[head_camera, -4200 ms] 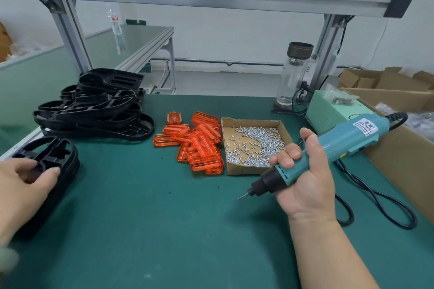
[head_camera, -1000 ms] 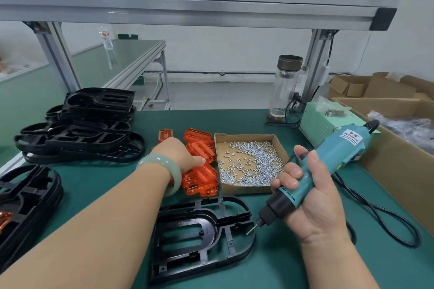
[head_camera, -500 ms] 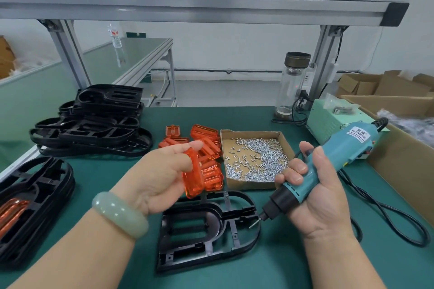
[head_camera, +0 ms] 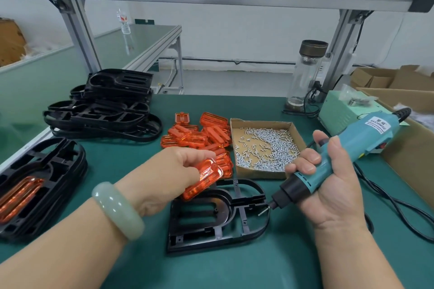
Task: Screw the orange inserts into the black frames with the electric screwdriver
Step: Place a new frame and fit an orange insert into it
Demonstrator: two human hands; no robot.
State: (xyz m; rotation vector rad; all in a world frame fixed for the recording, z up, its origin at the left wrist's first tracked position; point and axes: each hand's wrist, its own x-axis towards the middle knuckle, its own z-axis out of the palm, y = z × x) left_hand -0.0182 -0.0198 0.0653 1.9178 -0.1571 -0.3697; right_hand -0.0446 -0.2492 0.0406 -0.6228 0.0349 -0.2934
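A black frame (head_camera: pixel 217 216) lies flat on the green mat in front of me. My left hand (head_camera: pixel 169 176) pinches an orange insert (head_camera: pixel 204 179) tilted just above the frame's upper left part. My right hand (head_camera: pixel 328 185) grips the teal electric screwdriver (head_camera: pixel 347 150), its bit pointing down-left over the frame's right edge. A pile of orange inserts (head_camera: pixel 199 136) lies behind my left hand. A shallow cardboard box of screws (head_camera: pixel 265 145) sits to the right of the pile.
Stacked black frames (head_camera: pixel 105 110) stand at the back left; another stack (head_camera: pixel 40 185) at the left holds an orange insert. A glass bottle (head_camera: pixel 305 75), green power unit (head_camera: pixel 340 110), the cord (head_camera: pixel 399 209) and cardboard boxes (head_camera: pixel 408 155) fill the right side.
My left hand has lifted an orange insert from the pile and brought it down toward the black frame, turning it flatter. My right hand keeps the screwdriver at the frame's right side.
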